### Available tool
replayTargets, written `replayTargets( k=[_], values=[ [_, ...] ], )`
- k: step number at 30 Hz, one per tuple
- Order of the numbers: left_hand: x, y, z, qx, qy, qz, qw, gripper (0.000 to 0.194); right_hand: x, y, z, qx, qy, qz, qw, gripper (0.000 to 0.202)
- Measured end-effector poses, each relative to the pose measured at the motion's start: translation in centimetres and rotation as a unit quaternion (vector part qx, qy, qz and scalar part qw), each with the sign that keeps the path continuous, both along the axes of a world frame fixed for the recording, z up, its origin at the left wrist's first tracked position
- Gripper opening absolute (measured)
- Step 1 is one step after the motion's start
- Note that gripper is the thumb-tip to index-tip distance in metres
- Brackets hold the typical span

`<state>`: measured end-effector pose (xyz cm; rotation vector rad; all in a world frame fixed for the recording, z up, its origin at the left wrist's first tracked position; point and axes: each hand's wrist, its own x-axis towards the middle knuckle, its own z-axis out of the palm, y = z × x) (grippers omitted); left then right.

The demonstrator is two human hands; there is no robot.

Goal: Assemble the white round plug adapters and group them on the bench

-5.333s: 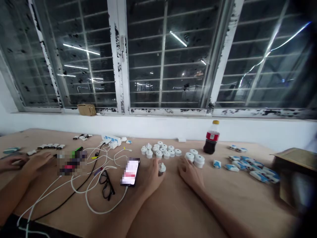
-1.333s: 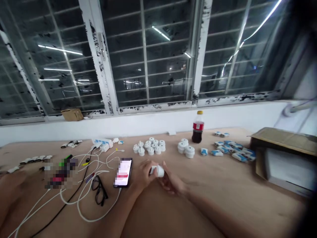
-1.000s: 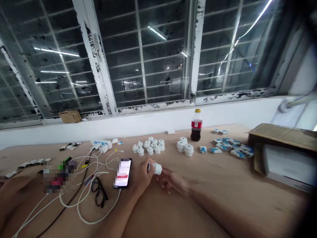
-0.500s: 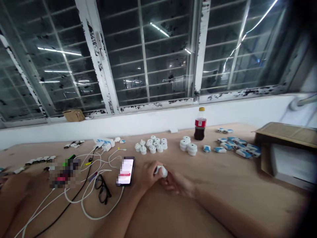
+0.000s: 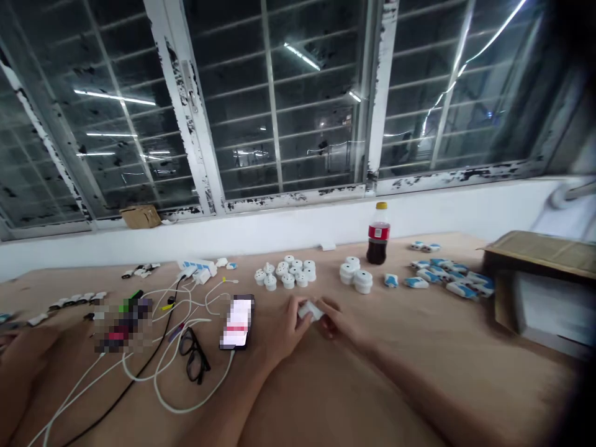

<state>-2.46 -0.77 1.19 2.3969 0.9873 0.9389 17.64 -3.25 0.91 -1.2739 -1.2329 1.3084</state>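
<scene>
A small white plastic piece (image 5: 311,310) is between my two hands, above the front middle of the table; its exact kind is blurred. My left hand (image 5: 289,328) pinches its left side, thumb at the front. From the right, my right hand (image 5: 339,321) has its fingers closed on the piece's other side. Beyond the hands stands a cluster of round white plastic parts with holes in their tops (image 5: 288,273). Larger round white parts (image 5: 362,282) sit to the right of that cluster. Farther right lie several white-and-blue plastic pieces (image 5: 440,273).
Left of my hands lie a lit phone (image 5: 237,321), black-framed glasses (image 5: 194,355) and tangled cables (image 5: 158,372). A white power strip (image 5: 198,268) is behind. A cola bottle (image 5: 377,236) stands near the wall, a cardboard box (image 5: 535,254) at right. Another person's arm (image 5: 28,354) rests at far left.
The white piece has been turned and tilted in my hands. My right hand has come up and round to its right side; the left has shifted slightly.
</scene>
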Motion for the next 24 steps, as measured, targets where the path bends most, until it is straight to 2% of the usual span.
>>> replayTargets(
  k=[3, 5, 8, 11, 14, 17, 20, 24],
  values=[
    [0.6, -0.2, 0.0, -0.056, 0.034, -0.024, 0.998, 0.039, 1.1, 0.3, 0.4, 0.123, -0.147, -0.088, 0.977, 0.046],
    [0.6, -0.3, 0.0, -0.059, 0.058, -0.025, 0.996, 0.040, 1.4, 0.2, 0.4, 0.180, -0.222, -0.108, 0.952, 0.036],
    [0.4, -0.1, 0.1, -0.061, 0.054, -0.022, 0.996, 0.034, 0.9, -0.3, 0.5, 0.213, -0.297, -0.117, 0.923, 0.027],
    [0.2, 0.2, 0.0, -0.051, 0.047, -0.031, 0.997, 0.031, 0.3, -0.8, 0.5, 0.214, -0.383, -0.120, 0.890, 0.023],
    [0.2, 0.3, -0.1, -0.032, 0.068, -0.019, 0.997, 0.031, 0.1, -0.9, 0.2, 0.186, -0.462, -0.094, 0.862, 0.021],
    [0.2, 0.5, -0.2, -0.023, 0.085, 0.000, 0.996, 0.029, 0.3, -0.5, -0.5, 0.149, -0.492, -0.095, 0.853, 0.027],
    [0.2, 0.7, -0.5, -0.021, 0.075, -0.005, 0.997, 0.027, 0.9, 0.2, -1.1, 0.113, -0.511, -0.113, 0.844, 0.030],
    [0.1, 0.9, -0.8, -0.015, 0.058, -0.012, 0.998, 0.021, 2.5, 1.4, -1.7, 0.116, -0.528, -0.134, 0.831, 0.032]
  ],
)
